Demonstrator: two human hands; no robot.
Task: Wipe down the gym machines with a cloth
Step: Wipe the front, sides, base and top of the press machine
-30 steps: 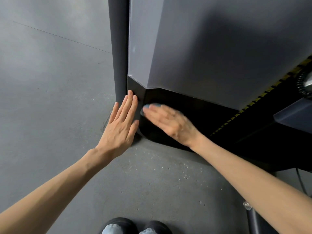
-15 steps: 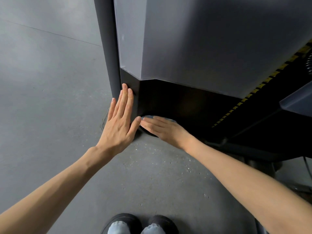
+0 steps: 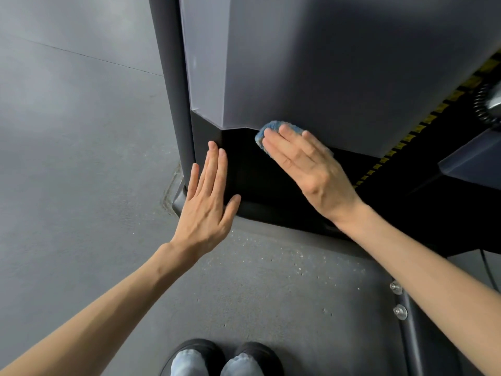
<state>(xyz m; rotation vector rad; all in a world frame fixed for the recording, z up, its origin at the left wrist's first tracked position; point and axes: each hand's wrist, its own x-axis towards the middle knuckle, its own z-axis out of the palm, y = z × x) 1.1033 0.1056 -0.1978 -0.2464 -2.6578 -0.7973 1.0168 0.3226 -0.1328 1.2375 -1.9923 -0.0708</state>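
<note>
Locate the blue cloth (image 3: 272, 128) at the junction of the grey panel (image 3: 325, 63) and the recessed black base panel (image 3: 252, 180), pinned flat to the machine under the right hand (image 3: 311, 169). Note the grip: no pinch, only straight fingers laid close together across the cloth, with a margin of fabric showing past the fingertips. Press evenly through the whole palm rather than the fingertips alone, so as to stop the cloth bunching or sliding out. Wipe in overlapping strokes along the junction, then down across the black base panel to the rounded foot at the floor (image 3: 81, 158). Brace with the left hand (image 3: 208, 202), spread open with fingers straight, laid against the corner of the black base panel beside the dark upright post (image 3: 173, 77); hold nothing in it. Shift that brace before wiping the corner beneath it. Steer clear of the yellow-and-black striped edge (image 3: 401, 147) and the coiled cable (image 3: 485, 104) to the right, both judged likely to snag loose fabric. Refold to a clean face once soiled.
</note>
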